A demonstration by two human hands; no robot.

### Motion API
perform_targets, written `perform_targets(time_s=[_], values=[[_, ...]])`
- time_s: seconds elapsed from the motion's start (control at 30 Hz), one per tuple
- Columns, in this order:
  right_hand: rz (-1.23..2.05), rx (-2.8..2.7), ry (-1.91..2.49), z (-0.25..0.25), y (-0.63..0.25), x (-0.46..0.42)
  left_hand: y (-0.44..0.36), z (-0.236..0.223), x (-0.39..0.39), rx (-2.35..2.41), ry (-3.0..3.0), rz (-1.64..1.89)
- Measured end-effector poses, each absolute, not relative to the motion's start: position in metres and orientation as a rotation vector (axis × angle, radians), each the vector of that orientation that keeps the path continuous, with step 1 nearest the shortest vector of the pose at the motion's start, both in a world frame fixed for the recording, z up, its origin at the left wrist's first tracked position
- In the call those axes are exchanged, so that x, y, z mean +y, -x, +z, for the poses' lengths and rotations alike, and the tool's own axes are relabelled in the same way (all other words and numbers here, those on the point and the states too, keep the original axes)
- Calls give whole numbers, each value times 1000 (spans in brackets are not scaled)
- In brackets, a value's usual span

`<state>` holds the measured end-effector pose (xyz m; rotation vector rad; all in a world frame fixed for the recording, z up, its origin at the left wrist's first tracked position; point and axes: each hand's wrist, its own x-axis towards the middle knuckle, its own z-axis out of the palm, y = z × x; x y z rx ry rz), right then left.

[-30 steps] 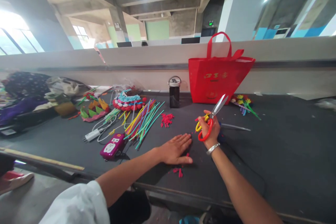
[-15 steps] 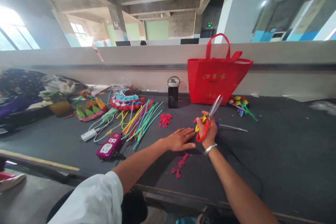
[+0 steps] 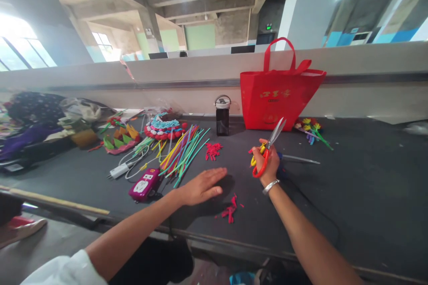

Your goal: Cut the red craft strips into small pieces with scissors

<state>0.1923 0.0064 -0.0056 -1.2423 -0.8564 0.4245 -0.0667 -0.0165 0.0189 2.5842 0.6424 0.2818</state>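
My right hand [image 3: 268, 162] is closed around scissors [image 3: 275, 133] with red and yellow handles, their blades pointing up and away from me. Left of it, my left hand [image 3: 203, 186] holds nothing, its fingers stretched out flat just over the table, with a shadow beside it. Small red cut pieces [image 3: 229, 212] lie in a loose group in front of my left hand. Beyond that hand is another little heap of red pieces [image 3: 213, 151]. Partly hidden behind my right hand is a blue object [image 3: 282, 167], with a translucent stick [image 3: 302, 159] beside it.
Colourful pipe cleaners [image 3: 185, 151] lie left of the red heap, near a purple case [image 3: 144, 185] and a white plug [image 3: 119, 170] with cable. A dark bottle [image 3: 222, 121] and a red bag [image 3: 281, 98] stand at the back. Fuzzy flowers [image 3: 312, 129] lie right of the bag.
My left hand has moved left and towards me, away from my right hand, and across the table. The scissors stay in my right hand; the red pieces near me sit closer together.
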Motion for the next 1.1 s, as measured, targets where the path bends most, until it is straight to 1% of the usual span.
perform_targets(time_s=[0.1, 0.17, 0.3, 0.4, 0.5, 0.57, 0.7, 0.77, 0.9, 1.1], values=[[408, -866, 1271, -9, -194, 9, 69, -2, -19, 965, -2584, 355], [391, -878, 1279, -13, -195, 11, 59, -13, -32, 991, -2619, 337], [356, -909, 1277, -16, -195, 13, 19, -12, -62, 781, -2576, 314], [360, -931, 1266, -14, -194, 11, -6, 0, -70, 622, -2347, 362], [393, -908, 1272, -11, -194, 9, -8, 13, -65, 632, -2086, 521], [453, -868, 1248, -10, -193, 9, 1, 18, -56, 672, -2071, 666], [538, -903, 1191, -8, -188, 6, 17, 20, -24, 959, -1990, 1003], [548, -1001, 1198, -7, -183, 3, 15, 19, -5, 1065, -1861, 1096], [468, -1210, 1235, -4, -176, -4, -4, 16, 20, 1038, -1661, 1073], [375, -1333, 1279, -4, -170, -7, -31, 5, 20, 925, -1490, 1005]])
